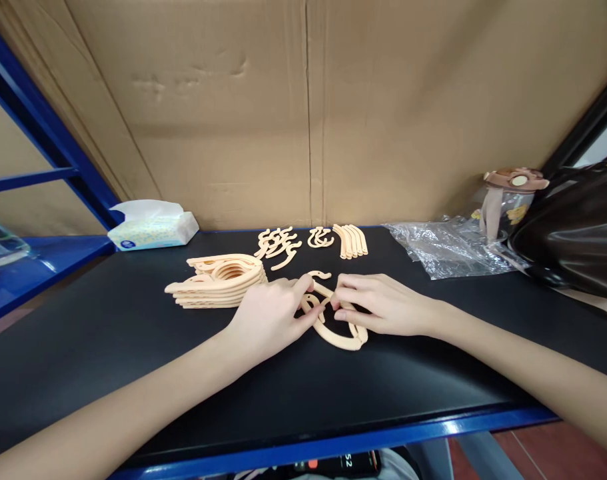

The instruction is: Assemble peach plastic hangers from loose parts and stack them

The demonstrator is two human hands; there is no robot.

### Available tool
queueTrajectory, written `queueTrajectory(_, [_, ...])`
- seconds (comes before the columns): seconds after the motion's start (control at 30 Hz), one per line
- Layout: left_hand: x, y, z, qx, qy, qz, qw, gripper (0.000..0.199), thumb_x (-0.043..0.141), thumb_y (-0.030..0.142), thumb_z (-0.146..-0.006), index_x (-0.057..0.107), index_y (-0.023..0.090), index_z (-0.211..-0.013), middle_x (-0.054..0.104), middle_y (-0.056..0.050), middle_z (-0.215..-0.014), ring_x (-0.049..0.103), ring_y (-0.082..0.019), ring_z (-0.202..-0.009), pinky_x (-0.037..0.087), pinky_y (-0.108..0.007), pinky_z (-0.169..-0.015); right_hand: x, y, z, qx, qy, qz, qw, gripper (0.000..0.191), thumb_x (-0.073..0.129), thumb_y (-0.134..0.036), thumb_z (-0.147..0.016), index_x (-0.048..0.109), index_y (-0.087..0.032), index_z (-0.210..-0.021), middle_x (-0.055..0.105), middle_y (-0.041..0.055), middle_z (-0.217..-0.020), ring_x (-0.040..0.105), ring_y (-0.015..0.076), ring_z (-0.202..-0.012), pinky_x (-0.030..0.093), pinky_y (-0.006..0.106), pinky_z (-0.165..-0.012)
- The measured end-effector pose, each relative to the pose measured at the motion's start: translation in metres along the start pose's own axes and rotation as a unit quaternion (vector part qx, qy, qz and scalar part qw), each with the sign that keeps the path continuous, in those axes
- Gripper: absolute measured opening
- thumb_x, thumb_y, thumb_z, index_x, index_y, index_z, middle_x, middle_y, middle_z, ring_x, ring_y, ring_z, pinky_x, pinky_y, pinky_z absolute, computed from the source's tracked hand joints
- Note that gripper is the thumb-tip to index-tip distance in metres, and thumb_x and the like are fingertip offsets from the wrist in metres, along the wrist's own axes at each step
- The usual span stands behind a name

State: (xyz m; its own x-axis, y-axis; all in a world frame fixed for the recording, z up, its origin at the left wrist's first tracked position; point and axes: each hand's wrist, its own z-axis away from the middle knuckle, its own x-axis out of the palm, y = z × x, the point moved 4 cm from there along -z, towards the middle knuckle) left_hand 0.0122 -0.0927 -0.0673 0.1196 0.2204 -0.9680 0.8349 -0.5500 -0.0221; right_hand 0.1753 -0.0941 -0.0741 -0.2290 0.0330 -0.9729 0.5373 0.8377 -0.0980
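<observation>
A beige folding clothes hanger (340, 340) lies partly assembled on the black tabletop, its curved arms meeting at the lower right. My left hand (270, 310) pinches its left side, thumb and index finger closed on it. From the other side, my right hand (373, 303) grips the hanger's upper right part with bent fingers. My fingers hide some of the joint between them. One loose hook piece (320, 275) lies just behind my hands. A stack of beige hangers (218, 293) sits beside my left hand.
Behind are loose hook pieces (278, 245), curved hooks (320, 237) and a row of arm pieces (350, 241). A tissue pack (156, 230) stands back left. Clear plastic bags (433, 250), a bottle (516, 200) and a dark bag (578, 227) occupy the right. Cardboard (233, 113) closes off the back.
</observation>
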Motion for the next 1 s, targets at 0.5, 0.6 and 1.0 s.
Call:
queueTrajectory(0.5, [0.0, 0.004, 0.002, 0.017, -0.015, 0.069, 0.997, 0.018, 0.055, 0.034, -0.081, 0.054, 0.021, -0.093, 0.062, 0.0, -0.086, 0.059, -0.018, -0.079, 0.038, -0.024, -0.055, 0.003, -0.025, -0.003, -0.088, 0.044, -0.006, 0.995, 0.03, 0.043, -0.039, -0.094, 0.061, -0.017, -0.082, 0.061, 0.0001, -0.075, 0.049, 0.0125, -0.071, 0.034, 0.026, -0.067])
queueTrajectory(0.6, [0.002, 0.005, 0.001, 0.042, -0.015, 0.078, 0.996, 0.015, 0.056, 0.034, -0.083, 0.054, 0.021, -0.092, 0.062, 0.0, -0.088, 0.058, -0.017, -0.08, 0.039, -0.024, -0.055, 0.0, -0.018, -0.003, -0.058, 0.079, -0.023, 0.995, 0.031, 0.044, -0.038, -0.094, 0.061, -0.017, -0.078, 0.057, -0.0016, -0.065, 0.046, 0.0114, -0.064, 0.034, 0.026, -0.066])
queueTrajectory(1.0, [0.005, 0.013, 0.004, 0.189, -0.042, 0.123, 0.973, 0.018, 0.043, 0.013, -0.089, 0.051, 0.02, -0.104, 0.058, -0.003, -0.103, 0.054, -0.017, -0.099, 0.046, -0.028, -0.079, 0.003, 0.028, -0.004, 0.042, 0.091, -0.038, 0.994, 0.021, 0.038, -0.011, -0.092, 0.056, -0.02, -0.097, 0.059, 0.0036, -0.118, 0.05, 0.018, -0.109, 0.036, 0.036, -0.095])
